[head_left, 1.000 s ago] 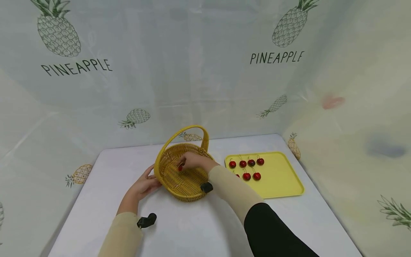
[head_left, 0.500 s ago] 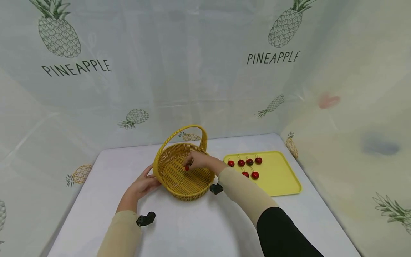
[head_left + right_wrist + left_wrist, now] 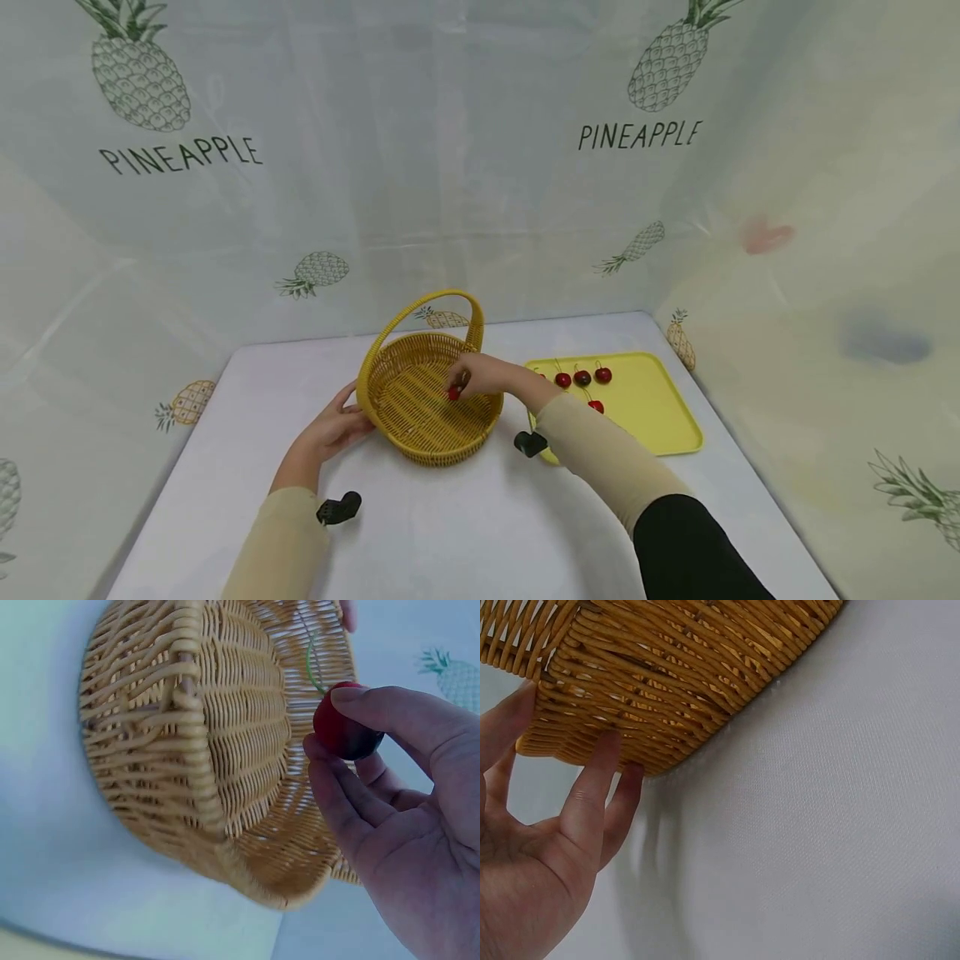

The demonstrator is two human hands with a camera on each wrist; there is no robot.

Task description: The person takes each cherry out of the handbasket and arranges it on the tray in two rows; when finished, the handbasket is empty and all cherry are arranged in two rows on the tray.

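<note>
A yellow wicker basket [image 3: 423, 433] with an arched handle stands on the table, its opening leaning toward the head camera. My left hand [image 3: 335, 429] is at its left side. In the left wrist view, fairly straight, spread fingers [image 3: 592, 784] touch the outer weave. Over the basket's opening, my right hand [image 3: 480, 373] pinches a dark red cherry [image 3: 341, 724] between thumb and fingers. A thin green stem rises from this cherry in the right wrist view. No other cherry shows on the visible part of the basket's floor.
A yellow tray [image 3: 652, 408] lies right of the basket, partly covered by the right forearm. Several cherries [image 3: 582, 377] with stems lie on its left part. The white table [image 3: 450, 533] reaches back to a pineapple-printed curtain [image 3: 450, 167].
My right hand, still pinching the cherry, has moved to the right over the basket. Its forearm now hides more of the tray's cherries. The left hand stays against the basket.
</note>
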